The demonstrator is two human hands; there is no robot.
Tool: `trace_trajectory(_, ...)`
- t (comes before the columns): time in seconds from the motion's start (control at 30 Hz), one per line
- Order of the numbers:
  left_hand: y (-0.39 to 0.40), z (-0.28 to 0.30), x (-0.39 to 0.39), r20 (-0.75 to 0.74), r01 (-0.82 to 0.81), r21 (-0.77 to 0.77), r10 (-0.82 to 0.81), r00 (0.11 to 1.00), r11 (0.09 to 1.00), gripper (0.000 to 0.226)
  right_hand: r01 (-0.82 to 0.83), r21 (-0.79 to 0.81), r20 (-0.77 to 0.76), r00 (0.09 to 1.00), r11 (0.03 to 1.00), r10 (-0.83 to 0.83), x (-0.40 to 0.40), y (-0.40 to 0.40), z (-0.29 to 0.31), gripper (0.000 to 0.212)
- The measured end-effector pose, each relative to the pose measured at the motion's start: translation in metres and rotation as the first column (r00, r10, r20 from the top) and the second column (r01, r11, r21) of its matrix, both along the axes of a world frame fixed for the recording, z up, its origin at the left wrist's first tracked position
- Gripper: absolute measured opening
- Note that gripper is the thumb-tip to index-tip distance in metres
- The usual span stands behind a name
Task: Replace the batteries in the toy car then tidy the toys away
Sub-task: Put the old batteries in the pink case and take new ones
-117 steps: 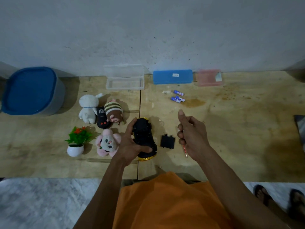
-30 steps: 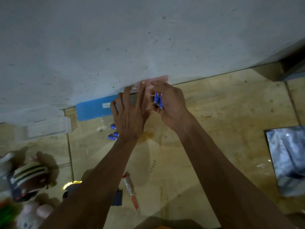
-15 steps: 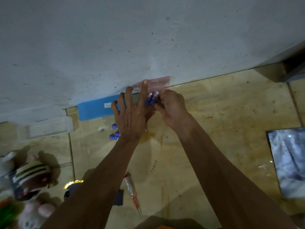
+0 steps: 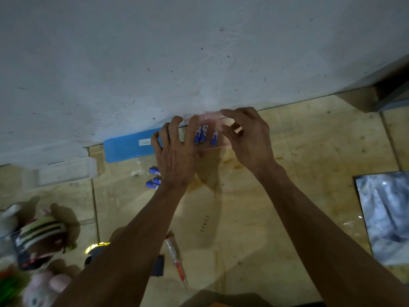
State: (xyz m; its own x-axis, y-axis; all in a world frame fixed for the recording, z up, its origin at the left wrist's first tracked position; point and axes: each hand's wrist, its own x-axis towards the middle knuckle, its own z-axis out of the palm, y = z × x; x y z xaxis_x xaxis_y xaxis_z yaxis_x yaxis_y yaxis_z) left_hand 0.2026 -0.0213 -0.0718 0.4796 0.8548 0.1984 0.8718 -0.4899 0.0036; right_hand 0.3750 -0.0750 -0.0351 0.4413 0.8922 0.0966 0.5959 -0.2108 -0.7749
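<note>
A pink translucent box point(image 4: 218, 145) stands open against the wall, with three blue batteries point(image 4: 203, 135) lying inside it. My left hand point(image 4: 177, 151) rests flat with spread fingers on the box's left side. My right hand point(image 4: 247, 138) hovers over the box's right side, fingers loosely curled and holding nothing. Three more blue batteries point(image 4: 153, 178) lie on the wooden table beside my left wrist. The black toy car point(image 4: 97, 249) with a yellow trim is mostly hidden under my left forearm. Its black battery cover point(image 4: 159, 265) and a red screwdriver point(image 4: 177, 258) lie nearby.
A blue box point(image 4: 126, 147) and a clear plastic box point(image 4: 66, 171) stand along the wall at left. Plush toys point(image 4: 42, 238) crowd the lower left. A grey sheet point(image 4: 387, 216) lies at the right table edge. My orange shirt shows at the bottom.
My right hand held the blue batteries a second ago; they now lie in the pink box and the hand has let go. My left hand stayed on the box.
</note>
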Motion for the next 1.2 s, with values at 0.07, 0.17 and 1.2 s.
trace_trajectory(0.07, 0.000, 0.001, 0.001, -0.014, 0.025, -0.009, -0.025, 1.000, 1.000, 0.074, -0.057, 0.017, 0.089, 0.995, 0.998, 0.056, 0.004, 0.000, -0.005, 0.022)
trace_trajectory(0.17, 0.000, 0.001, 0.001, 0.000, 0.062, -0.026, -0.062, 0.998, 0.998, 0.059, -0.122, 0.030, 0.154, 0.981, 0.992, 0.116, 0.005, 0.000, -0.014, 0.012)
trace_trajectory(1.2, -0.007, 0.031, -0.025, 0.020, 0.079, -0.324, -0.076, 0.997, 0.943, 0.056, -0.048, -0.347, 0.522, 0.820, 0.937, 0.235, -0.042, -0.019, -0.007, 0.029)
